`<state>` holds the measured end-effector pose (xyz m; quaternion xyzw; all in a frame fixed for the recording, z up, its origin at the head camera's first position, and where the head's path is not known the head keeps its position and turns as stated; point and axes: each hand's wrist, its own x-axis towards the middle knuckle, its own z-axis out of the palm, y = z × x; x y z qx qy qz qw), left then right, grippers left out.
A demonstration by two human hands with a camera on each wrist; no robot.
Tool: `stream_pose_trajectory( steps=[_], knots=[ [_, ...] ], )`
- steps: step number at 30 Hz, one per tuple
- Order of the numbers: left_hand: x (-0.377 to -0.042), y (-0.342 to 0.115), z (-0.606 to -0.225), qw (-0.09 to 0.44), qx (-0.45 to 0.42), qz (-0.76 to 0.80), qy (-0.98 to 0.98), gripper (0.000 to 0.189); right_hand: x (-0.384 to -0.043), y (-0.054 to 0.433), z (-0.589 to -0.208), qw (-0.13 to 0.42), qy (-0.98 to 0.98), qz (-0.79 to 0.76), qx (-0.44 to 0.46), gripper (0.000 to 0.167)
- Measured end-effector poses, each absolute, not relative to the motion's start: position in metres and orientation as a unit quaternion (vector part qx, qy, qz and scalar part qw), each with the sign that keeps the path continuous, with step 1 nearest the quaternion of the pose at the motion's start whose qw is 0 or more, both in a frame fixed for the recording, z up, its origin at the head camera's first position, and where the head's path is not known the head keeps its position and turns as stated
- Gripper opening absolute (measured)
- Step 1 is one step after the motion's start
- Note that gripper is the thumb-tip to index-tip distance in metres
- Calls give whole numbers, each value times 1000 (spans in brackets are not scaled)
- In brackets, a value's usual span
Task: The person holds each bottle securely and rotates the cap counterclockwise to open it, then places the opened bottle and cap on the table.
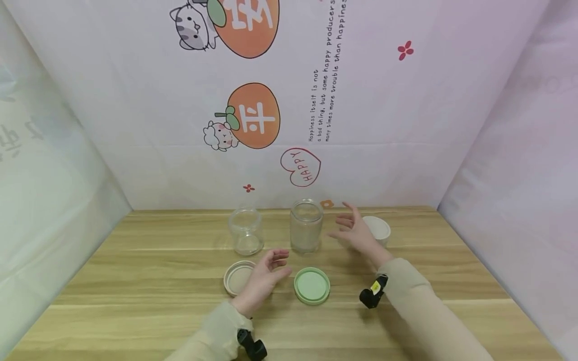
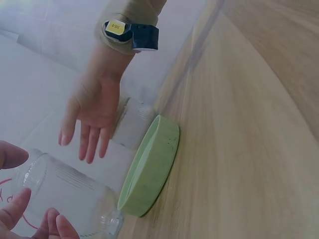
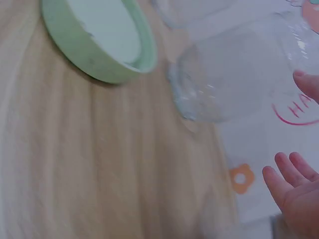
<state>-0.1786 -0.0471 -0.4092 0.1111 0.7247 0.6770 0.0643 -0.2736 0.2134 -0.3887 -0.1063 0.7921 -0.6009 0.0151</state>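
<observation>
An uncapped clear glass jar (image 1: 306, 228) stands upright at the back middle of the table. To its right hovers my right hand (image 1: 358, 234), fingers spread and apart from the jar; in the right wrist view its fingertips (image 3: 281, 177) have nothing between them. My left hand (image 1: 265, 277) hangs over a beige lid (image 1: 238, 279), partly hiding it, with loosely bent, empty fingers. Between the hands lies a green lid (image 1: 312, 286), its hollow side up. The left wrist view shows that green lid (image 2: 152, 167) resting on the wood near the glass jar (image 2: 70, 194).
A second clear jar (image 1: 246, 233), rounder and also uncapped, stands at the back left. Behind my right hand is a jar with a white top (image 1: 378, 228), partly covered. The wooden table (image 1: 135, 281) meets a printed cloth backdrop (image 1: 370, 125) at its far edge.
</observation>
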Motion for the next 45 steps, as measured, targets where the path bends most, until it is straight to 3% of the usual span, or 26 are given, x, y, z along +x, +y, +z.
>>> stream_pose_trajectory(
  steps=[10, 19, 22, 28, 33, 45],
  knots=[
    [-185, -36, -414, 72, 113, 677, 724, 44, -262, 248, -370, -116, 788, -598, -88, 72],
    [-184, -28, -414, 82, 114, 680, 719, 44, -255, 277, -387, -194, 810, -553, 6, 74],
    [-183, -24, -413, 79, 114, 685, 716, 45, -253, 286, -394, -180, 817, -548, 26, 84],
    [-186, -17, -411, 80, 116, 691, 709, 46, -251, 300, -411, -88, 839, -537, 33, 102],
    [-191, -10, -409, 84, 121, 693, 706, 47, -251, 305, -426, -34, 849, -527, 14, 105],
    [-198, 11, -408, 75, 146, 681, 714, 44, -255, 299, -439, -35, 838, -543, -36, 103]
  ],
)
